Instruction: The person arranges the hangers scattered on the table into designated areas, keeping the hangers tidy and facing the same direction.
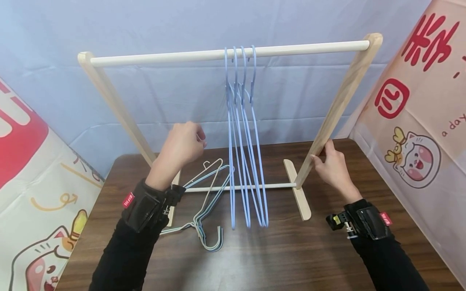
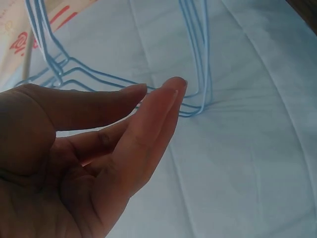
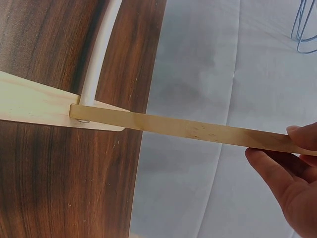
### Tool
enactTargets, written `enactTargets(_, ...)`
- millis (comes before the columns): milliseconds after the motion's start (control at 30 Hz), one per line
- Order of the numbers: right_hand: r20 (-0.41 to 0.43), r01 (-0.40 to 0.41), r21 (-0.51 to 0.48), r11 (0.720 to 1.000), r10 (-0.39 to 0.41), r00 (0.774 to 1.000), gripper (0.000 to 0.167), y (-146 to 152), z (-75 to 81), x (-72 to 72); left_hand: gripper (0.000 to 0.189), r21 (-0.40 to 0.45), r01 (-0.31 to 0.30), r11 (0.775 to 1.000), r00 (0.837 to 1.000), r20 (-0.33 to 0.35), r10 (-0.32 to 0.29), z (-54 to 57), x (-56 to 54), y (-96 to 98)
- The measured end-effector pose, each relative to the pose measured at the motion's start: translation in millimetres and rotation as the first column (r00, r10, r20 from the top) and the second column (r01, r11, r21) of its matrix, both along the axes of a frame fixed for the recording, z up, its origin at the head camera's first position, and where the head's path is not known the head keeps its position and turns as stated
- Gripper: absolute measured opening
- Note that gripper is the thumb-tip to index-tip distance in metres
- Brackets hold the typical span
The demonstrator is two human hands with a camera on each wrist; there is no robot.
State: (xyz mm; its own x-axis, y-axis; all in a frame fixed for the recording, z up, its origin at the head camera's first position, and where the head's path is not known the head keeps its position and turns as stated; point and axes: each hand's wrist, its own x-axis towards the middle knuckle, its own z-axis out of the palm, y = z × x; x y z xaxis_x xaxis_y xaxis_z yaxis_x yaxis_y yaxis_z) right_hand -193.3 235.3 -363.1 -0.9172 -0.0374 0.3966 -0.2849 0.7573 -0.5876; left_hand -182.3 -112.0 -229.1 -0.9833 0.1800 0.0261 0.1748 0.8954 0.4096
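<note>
Because their hooks loop over the white rail (image 1: 164, 57), the four blue hangers (image 1: 242, 99) hang in a close row near its middle, seen nearly edge-on. Just left of them we see our left hand (image 1: 185, 141) raised, a gap between it and the wires; its thumb and fingertips come close together, yet we see nothing held there, and we cannot tell whether they touch. Below it, the loose hangers (image 1: 199, 220), a cream one with blue ones, lie bunched with their hooks nested and pointing towards us, which we judge leaves those hooks easy to grasp. Well apart from the left, our right hand (image 1: 333, 167) pinches the right upright (image 1: 336, 109) low down between thumb and fingers, presumably to steady it. That upright stands on the right foot (image 1: 301, 200), joined by the lower bar (image 1: 274, 186), which likely braces the frame on the dark tabletop (image 1: 255, 258). Behind everything we have a pale blue cloth (image 1: 174, 24).
</note>
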Motion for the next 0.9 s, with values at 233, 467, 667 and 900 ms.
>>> enactTargets(233, -0.001, -0.006, -0.005, 1.0, 0.006, 1.0, 0.041, 0, 0.0, 0.5, 0.019, -0.007, -0.016, 1.0, 0.999, 0.048, 0.016, -13.9, 1.3, -2.1)
enactTargets(467, -0.003, -0.009, -0.005, 1.0, 0.009, 1.0, 0.041, 0, 0.4, 0.3, 0.019, -0.052, 0.004, 0.999, 0.998, 0.058, -0.001, -31.0, 3.3, -11.6)
enactTargets(667, 0.004, -0.009, -0.006, 1.0, 0.01, 1.0, 0.041, -1, 1.7, 0.9, 0.021, -0.045, -0.013, 0.999, 0.994, 0.105, 0.018, -49.4, 5.6, -21.8)
enactTargets(900, 0.009, -0.008, -0.008, 1.0, 0.008, 1.0, 0.042, -1, 2.4, 1.2, 0.021, -0.028, -0.015, 1.0, 0.991, 0.135, 0.019, -68.8, 9.2, -31.2)
